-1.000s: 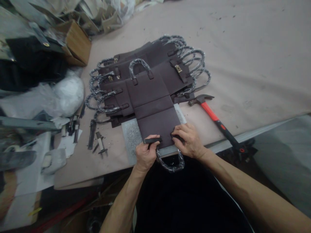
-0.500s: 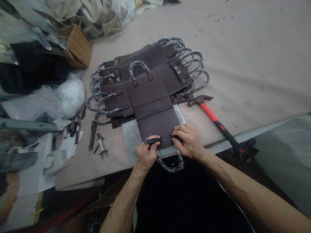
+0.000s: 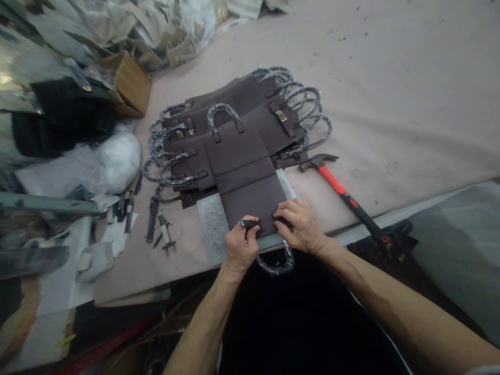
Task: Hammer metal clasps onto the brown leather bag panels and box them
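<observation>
A flat dark brown leather bag panel (image 3: 250,182) lies on a grey metal plate (image 3: 211,221) at the table's near edge. Its plastic-wrapped handle (image 3: 276,264) hangs over the edge toward me. My left hand (image 3: 240,247) pinches a small dark strap tab (image 3: 249,223) against the panel's near left corner. My right hand (image 3: 300,226) presses its fingertips on the panel's near right corner, over the other handle tab. A second wrapped handle (image 3: 222,112) sits at the panel's far end.
A stack of similar brown panels with wrapped handles (image 3: 281,112) lies behind. A red-handled hammer (image 3: 344,195) rests to the right. Small punches and tools (image 3: 158,229) lie to the left, beside a white plastic bag (image 3: 117,156), a cardboard box (image 3: 130,86) and scrap heaps.
My left hand has slid slightly right along the panel's near edge and curled tighter on the strap tab. The right hand keeps its place. The view has shifted a little.
</observation>
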The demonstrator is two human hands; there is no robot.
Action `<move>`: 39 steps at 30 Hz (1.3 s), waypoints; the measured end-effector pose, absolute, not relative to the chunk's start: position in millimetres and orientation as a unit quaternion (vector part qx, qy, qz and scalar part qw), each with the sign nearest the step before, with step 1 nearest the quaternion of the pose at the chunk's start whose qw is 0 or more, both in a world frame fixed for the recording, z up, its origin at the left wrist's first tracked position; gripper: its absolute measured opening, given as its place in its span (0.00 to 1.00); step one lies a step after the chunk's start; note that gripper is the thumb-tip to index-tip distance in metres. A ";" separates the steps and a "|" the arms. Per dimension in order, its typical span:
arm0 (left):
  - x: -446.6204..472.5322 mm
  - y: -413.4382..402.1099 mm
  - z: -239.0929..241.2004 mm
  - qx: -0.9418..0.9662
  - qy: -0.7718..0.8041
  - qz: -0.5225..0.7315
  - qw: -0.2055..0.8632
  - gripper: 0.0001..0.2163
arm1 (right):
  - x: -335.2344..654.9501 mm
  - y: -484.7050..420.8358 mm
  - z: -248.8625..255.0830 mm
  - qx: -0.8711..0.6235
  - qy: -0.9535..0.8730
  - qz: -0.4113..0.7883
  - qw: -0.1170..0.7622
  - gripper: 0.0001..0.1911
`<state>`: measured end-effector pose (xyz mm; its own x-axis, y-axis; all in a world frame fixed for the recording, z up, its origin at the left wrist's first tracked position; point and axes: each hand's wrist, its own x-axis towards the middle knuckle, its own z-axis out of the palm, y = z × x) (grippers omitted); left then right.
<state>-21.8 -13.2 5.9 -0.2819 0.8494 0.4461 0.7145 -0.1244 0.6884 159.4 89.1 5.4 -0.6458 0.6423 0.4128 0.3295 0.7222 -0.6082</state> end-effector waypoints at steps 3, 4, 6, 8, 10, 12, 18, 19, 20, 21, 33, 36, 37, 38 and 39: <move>-22.1 -12.6 4.9 0.606 0.658 0.440 0.080 0.06 | 158.3 89.7 7.2 -0.278 -0.870 0.259 0.314 0.04; -22.5 -12.4 5.3 0.610 0.657 0.434 0.084 0.06 | 158.8 90.9 9.0 -0.273 -0.868 0.269 0.315 0.04; -23.3 -11.9 6.5 0.616 0.655 0.428 0.092 0.06 | 163.7 95.9 14.2 -0.264 -0.861 0.291 0.322 0.05; -23.7 -11.3 7.3 0.616 0.654 0.430 0.096 0.06 | 176.5 104.8 20.2 -0.292 -0.853 0.274 0.336 0.07; -23.6 -10.5 7.2 0.615 0.652 0.432 0.098 0.06 | 197.7 117.3 25.4 -0.375 -0.840 0.201 0.336 0.09; -23.2 -9.7 6.2 0.619 0.648 0.432 0.098 0.07 | 222.9 131.8 28.8 -0.484 -0.817 0.130 0.287 0.14; -22.8 -6.9 4.1 0.623 0.632 0.451 0.096 0.07 | 259.6 161.0 39.2 -0.652 -0.663 0.350 0.117 0.08; -22.8 -6.7 4.1 0.621 0.631 0.456 0.096 0.07 | 257.1 160.3 43.3 -0.646 -0.648 0.387 0.113 0.08; -22.7 -6.7 4.1 0.619 0.629 0.461 0.095 0.07 | 253.2 157.6 48.6 -0.637 -0.640 0.416 0.111 0.08; -22.7 -6.6 4.1 0.617 0.629 0.463 0.096 0.07 | 248.3 152.7 55.0 -0.625 -0.636 0.439 0.109 0.08; -23.7 -4.7 -3.2 0.614 0.642 0.447 0.107 0.09 | 205.9 68.5 164.6 -0.363 -0.881 0.208 0.220 0.17; -23.7 -5.0 -4.6 0.620 0.645 0.437 0.096 0.09 | 203.3 66.4 172.0 -0.312 -0.930 0.130 0.148 0.17; -23.8 -5.2 -4.9 0.622 0.642 0.439 0.093 0.09 | 202.8 65.5 175.1 -0.309 -0.932 0.121 0.147 0.17; -24.0 -5.4 -5.1 0.624 0.637 0.442 0.091 0.09 | 202.4 64.2 178.3 -0.315 -0.927 0.117 0.165 0.17; -24.2 -5.6 -5.2 0.627 0.633 0.446 0.090 0.09 | 201.9 62.5 180.9 -0.328 -0.916 0.115 0.199 0.17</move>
